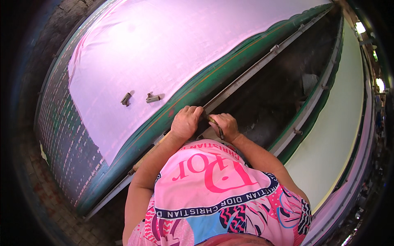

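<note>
1. I have the right hand (226, 126) grasping a thin dark-and-yellow piece (220, 131), just outside the desk's (223, 76) long right edge.
2. My left hand (186, 122) sits beside it near the metal rail (240, 80), fingers curled; I cannot tell whether they grasp anything.
3. Two metal pieces (153, 99) lie on the pink cloth (164, 53), near that edge.

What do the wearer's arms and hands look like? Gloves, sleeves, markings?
Left hand and right hand: ungloved. Both forearms bare; no watch or bracelet visible. The pink top has a navy lettered band and multicoloured patterning toward the shoulders. No cables seen on the arms.
</note>
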A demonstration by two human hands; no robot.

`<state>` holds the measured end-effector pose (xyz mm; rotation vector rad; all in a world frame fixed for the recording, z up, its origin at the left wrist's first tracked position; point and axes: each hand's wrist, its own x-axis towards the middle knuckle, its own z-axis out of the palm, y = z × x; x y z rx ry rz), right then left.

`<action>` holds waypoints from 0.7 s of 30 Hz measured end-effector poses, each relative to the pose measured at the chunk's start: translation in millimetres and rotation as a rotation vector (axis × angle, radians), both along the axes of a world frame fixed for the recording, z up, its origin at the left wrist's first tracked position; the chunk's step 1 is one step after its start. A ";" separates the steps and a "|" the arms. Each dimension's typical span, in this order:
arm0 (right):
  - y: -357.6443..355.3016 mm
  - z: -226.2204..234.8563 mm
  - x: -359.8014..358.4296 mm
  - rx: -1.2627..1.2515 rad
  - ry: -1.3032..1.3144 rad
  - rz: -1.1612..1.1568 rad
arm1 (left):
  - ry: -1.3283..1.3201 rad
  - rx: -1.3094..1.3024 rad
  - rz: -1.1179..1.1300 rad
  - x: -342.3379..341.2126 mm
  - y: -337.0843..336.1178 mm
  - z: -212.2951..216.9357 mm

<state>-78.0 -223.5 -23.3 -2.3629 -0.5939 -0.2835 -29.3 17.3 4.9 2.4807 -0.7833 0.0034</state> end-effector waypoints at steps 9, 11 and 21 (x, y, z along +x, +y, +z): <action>4.2 -12.5 -19.1 1.534 1.640 -0.180 | -0.022 0.019 -0.009 -1.1 -0.4 -0.7; 1.5 -16.4 -19.4 1.738 1.740 -0.090 | -0.032 0.033 -0.008 -0.6 -0.7 1.7; -6.5 33.3 -18.2 0.116 0.334 -0.118 | -0.021 0.024 -0.015 -1.7 0.2 -3.4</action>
